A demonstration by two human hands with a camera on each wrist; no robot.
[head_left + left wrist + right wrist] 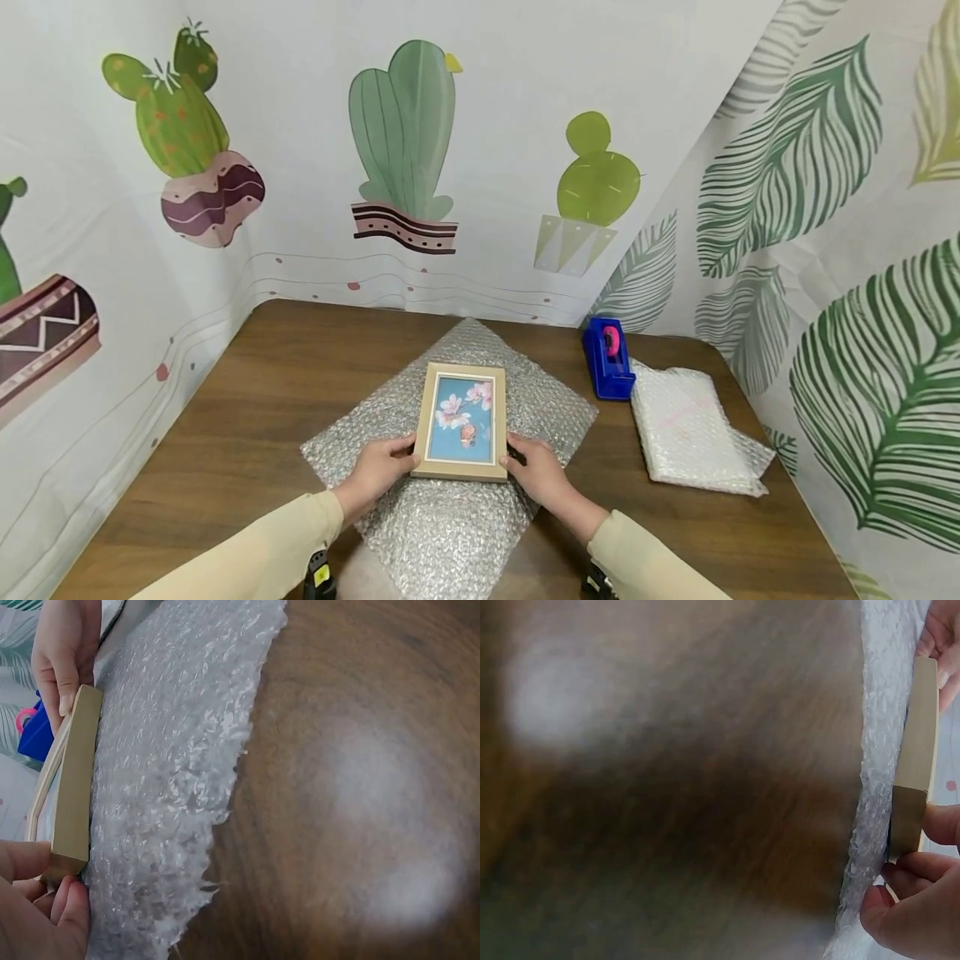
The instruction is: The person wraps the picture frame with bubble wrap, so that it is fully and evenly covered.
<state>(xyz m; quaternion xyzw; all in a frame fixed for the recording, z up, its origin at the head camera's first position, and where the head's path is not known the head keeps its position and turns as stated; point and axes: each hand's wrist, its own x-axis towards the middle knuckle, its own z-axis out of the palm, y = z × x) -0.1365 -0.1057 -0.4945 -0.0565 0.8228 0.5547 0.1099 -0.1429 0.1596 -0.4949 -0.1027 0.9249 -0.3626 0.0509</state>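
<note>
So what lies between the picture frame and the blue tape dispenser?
In the head view, the bubble wrap sheet runs out from under the picture frame toward the blue tape dispenser, then a short strip of bare wooden table.

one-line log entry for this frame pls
left hand: grips wooden picture frame | right hand: grips frame | frame: on bubble wrap sheet | blue tape dispenser: untouched

Person, two bare hands: left hand point(378, 472), right hand point(538, 472). No rings, no gloves seen. Both arms in long sleeves point(262, 546) of pale cream-yellow cloth, plain, cuffs snug at the wrists. Small black device point(318, 577) with a yellow mark under the left wrist; similar black device point(597, 581) under the right.
</note>
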